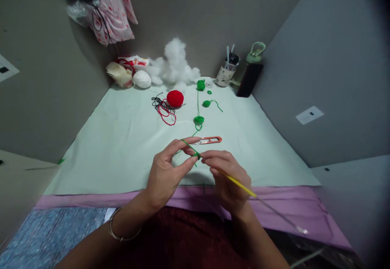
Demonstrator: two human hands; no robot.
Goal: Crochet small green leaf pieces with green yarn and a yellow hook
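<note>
My left hand (167, 172) pinches a small green crochet piece (197, 155) between thumb and fingertips, with green yarn (186, 143) running over my index finger. My right hand (229, 176) grips a yellow crochet hook (240, 186) whose tip meets the green piece. Both hands hover over the near part of a pale green cloth (128, 139). The yarn leads away to a green yarn coil (199, 120) farther back.
Orange thread snips (210, 140) lie just beyond my fingers. Farther back are a red crocheted ball (175, 98), tangled red and black yarn (164, 109), green yarn bits (200, 85), white stuffing (175, 63), a cup of tools (227, 72), a bottle (255, 53) and a dark box (249, 80).
</note>
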